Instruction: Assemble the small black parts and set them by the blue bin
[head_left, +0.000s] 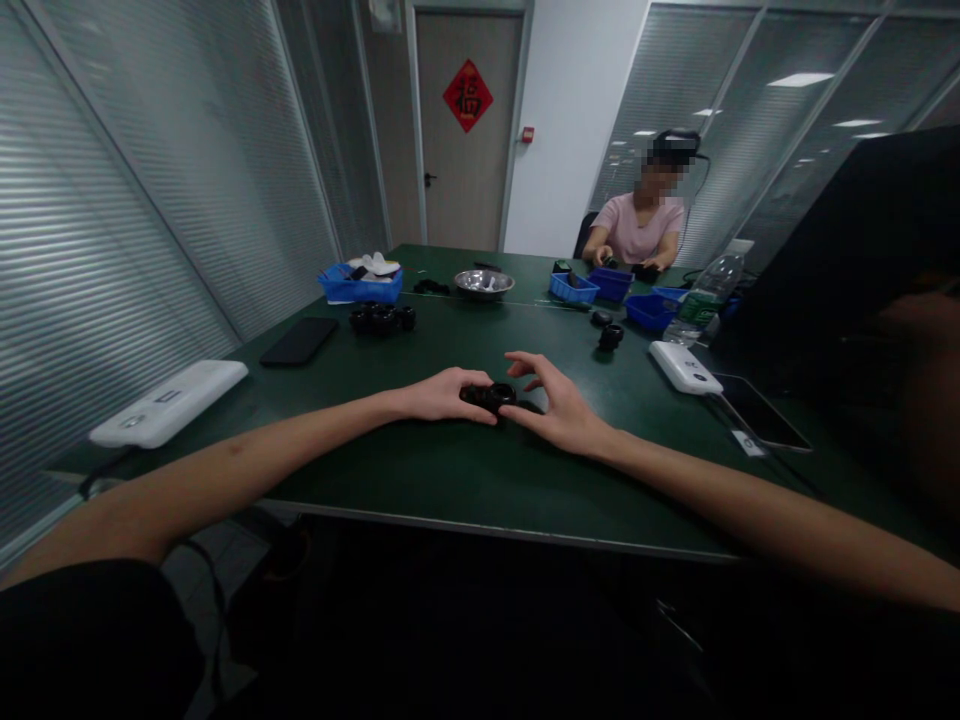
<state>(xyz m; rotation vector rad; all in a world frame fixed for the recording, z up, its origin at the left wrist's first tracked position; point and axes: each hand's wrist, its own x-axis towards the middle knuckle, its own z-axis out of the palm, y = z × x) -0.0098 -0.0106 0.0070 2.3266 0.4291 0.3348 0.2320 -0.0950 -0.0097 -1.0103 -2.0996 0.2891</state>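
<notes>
On the table in front of me lies a small black part with a round, ring-shaped opening [502, 397]. My left hand [448, 395] is closed on its left side, thumb in front and fingers behind. My right hand [551, 402] is at its right side; the thumb reaches the ring's edge while the other fingers stand apart above it. Another dark piece [531, 407] shows partly under my right hand. Farther back are several black round parts [382, 318] on the left, and a similar black part [610, 337] on the right.
A steel bowl [484, 284] and a filled blue basket [361, 283] stand behind. A black phone [300, 341] and white power bank [169, 403] lie left. To the right are a bottle [705, 297], another white power bank [684, 368] and blue trays [651, 313]. A co-worker [637, 228] sits opposite.
</notes>
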